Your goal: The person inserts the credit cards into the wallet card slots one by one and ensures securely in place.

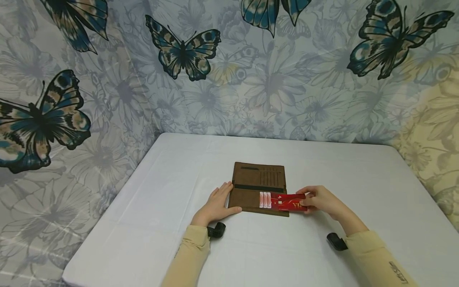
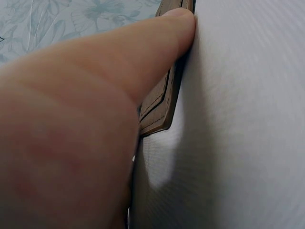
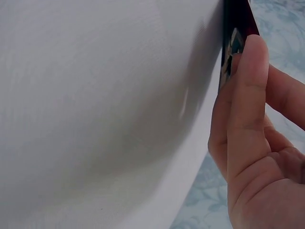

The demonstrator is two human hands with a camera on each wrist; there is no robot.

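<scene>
A brown wallet point(image 1: 247, 197) lies spread open on the white table, card slots on its far half. My left hand point(image 1: 216, 205) rests at its left side with fingers and thumb spread, the fingertips at the left edge and the thumb at the near edge. In the left wrist view the thumb point(image 2: 162, 36) lies along the stitched wallet edge point(image 2: 159, 117). My right hand point(image 1: 320, 202) pinches the right end of a flat, glossy red packet point(image 1: 287, 202) with pale pink bars at its left end. The packet overlaps the wallet's near half and juts past its right edge.
The white table point(image 1: 186, 175) runs back to a butterfly-patterned wall covering point(image 1: 215, 103). A small black wrist camera point(image 1: 216, 230) sits by the left cuff, and another black camera point(image 1: 336, 241) is by the right cuff.
</scene>
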